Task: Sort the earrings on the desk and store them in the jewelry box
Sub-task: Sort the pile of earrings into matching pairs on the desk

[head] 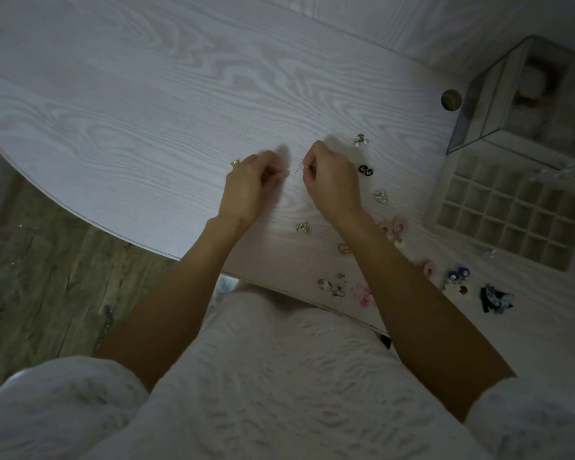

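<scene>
Both hands hover over the middle of the white desk (146,104). My right hand (332,180) pinches a thin gold-wire earring (301,167) at its fingertips. My left hand (251,184) has its fingers curled toward the same spot; what it holds is too small and blurred to tell. A small gold earring (235,163) lies just left of it. Several earrings are scattered to the right: a clear pair (361,140), black round studs (365,170), pink hoops (397,225), a pink flower (364,295). The jewelry box tray (512,207), with many small compartments, lies at the right.
A glass-sided box (518,104) stands behind the tray at the back right, with a round knob (451,99) beside it. Blue and black fabric pieces (493,298) lie near the desk's front edge. The curved desk edge and a wooden floor (47,244) are at the left.
</scene>
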Motion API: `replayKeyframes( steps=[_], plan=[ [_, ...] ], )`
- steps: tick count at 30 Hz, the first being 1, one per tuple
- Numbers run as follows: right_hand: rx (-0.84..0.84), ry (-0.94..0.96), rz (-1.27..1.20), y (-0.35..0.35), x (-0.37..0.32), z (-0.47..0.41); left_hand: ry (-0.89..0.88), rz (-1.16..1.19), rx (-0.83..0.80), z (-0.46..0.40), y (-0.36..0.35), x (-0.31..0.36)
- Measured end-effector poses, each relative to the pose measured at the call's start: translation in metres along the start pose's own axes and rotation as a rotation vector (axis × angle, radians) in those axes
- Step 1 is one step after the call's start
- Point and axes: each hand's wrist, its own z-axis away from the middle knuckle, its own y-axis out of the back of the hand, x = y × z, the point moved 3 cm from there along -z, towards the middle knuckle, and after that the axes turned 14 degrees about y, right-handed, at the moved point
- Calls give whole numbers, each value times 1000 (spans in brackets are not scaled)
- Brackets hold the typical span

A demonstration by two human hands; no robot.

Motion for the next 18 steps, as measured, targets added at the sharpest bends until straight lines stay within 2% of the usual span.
replayKeyframes(
  steps=[4,8,18],
  plan=[
    [27,-52,-172,-1,2,5,63,76,-33,4,1,-1],
    [27,-68,-204,-3,3,10,130,185,-37,0,2,-4],
    [182,-73,-226,24,13,29,-22,306,-185,-2,-12,22]
  ],
)
